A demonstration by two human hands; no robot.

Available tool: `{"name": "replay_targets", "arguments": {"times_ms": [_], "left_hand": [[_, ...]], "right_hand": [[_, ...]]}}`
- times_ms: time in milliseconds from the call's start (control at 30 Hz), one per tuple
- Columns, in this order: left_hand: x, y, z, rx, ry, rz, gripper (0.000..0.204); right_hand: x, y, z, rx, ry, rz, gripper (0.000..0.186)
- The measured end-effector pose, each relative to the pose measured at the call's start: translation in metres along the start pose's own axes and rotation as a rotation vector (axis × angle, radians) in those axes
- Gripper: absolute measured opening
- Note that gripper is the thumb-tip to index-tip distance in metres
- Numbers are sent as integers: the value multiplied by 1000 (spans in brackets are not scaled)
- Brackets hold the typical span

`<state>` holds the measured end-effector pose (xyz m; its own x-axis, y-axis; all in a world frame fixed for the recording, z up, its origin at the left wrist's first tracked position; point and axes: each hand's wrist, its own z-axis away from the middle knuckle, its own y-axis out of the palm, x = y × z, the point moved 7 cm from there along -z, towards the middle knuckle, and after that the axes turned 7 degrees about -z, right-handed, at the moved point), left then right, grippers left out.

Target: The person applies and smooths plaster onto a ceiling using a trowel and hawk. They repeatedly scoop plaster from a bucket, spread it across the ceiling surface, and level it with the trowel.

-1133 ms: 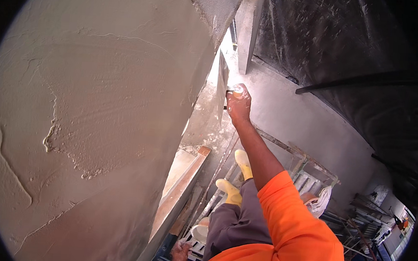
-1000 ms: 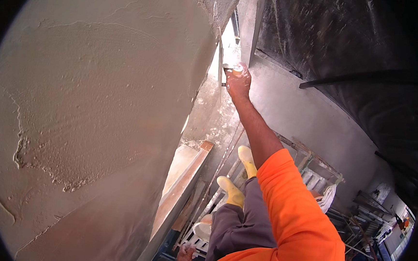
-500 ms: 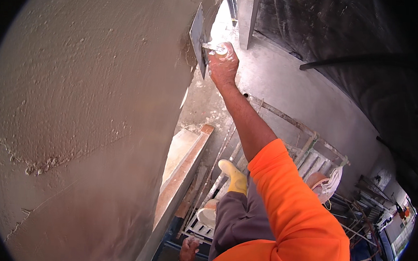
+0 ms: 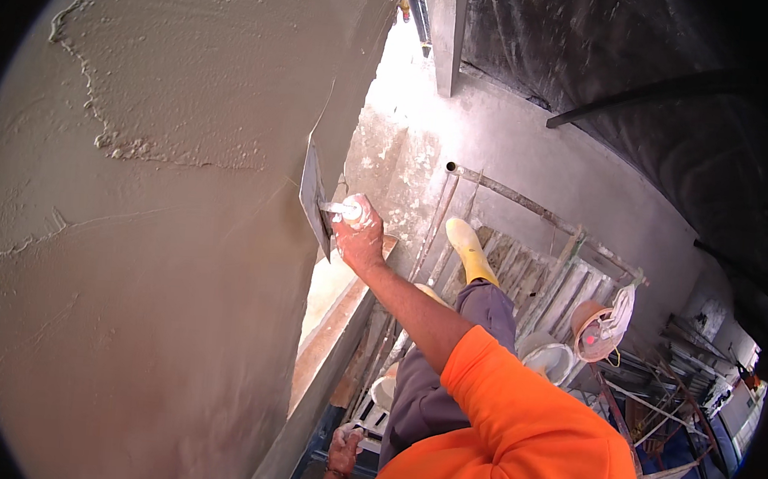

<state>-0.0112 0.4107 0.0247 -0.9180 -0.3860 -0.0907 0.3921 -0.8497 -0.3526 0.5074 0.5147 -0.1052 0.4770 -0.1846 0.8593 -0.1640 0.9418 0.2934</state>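
My right hand (image 4: 359, 238) is closed round the pale handle of a flat metal plastering trowel (image 4: 317, 201). The trowel's blade lies along the wet grey-brown plaster wall (image 4: 169, 260), close to its right edge. My left hand (image 4: 344, 449) hangs low beside my leg, well away from the trowel. Its fingers are curled and smeared with white; whatever they may hold is hidden. Raised ridges of plaster run across the upper left of the wall, while the part below looks smoother.
I stand in yellow boots (image 4: 471, 247) on a slatted scaffold platform (image 4: 567, 299) with a pipe rail (image 4: 521, 196). An orange-brown bucket (image 4: 593, 330) and a white bucket (image 4: 549, 356) stand on it. A wooden board (image 4: 328, 338) runs beside the wall. Dark sheeting (image 4: 611, 42) hangs at upper right.
My right hand has brought the trowel down along the wall's edge, toward me. One boot has stepped forward on the platform, and the view has shifted, showing more of the buckets.
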Motion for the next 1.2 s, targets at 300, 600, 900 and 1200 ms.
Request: {"name": "replay_targets", "arguments": {"times_ms": [300, 600, 900, 1200], "left_hand": [[-1, 1, -3, -17, 56, 61, 50], [-13, 13, 4, -11, 149, 119, 48], [15, 22, 11, -46, 111, 153, 48], [-74, 35, -2, -4, 219, 55, 44]], "right_hand": [[77, 0, 73, 276, 397, -845, 29], [77, -38, -29, -104, 338, -415, 11], [173, 55, 3, -125, 154, -180, 26], [232, 26, 72, 155, 7, -385, 19]]}}
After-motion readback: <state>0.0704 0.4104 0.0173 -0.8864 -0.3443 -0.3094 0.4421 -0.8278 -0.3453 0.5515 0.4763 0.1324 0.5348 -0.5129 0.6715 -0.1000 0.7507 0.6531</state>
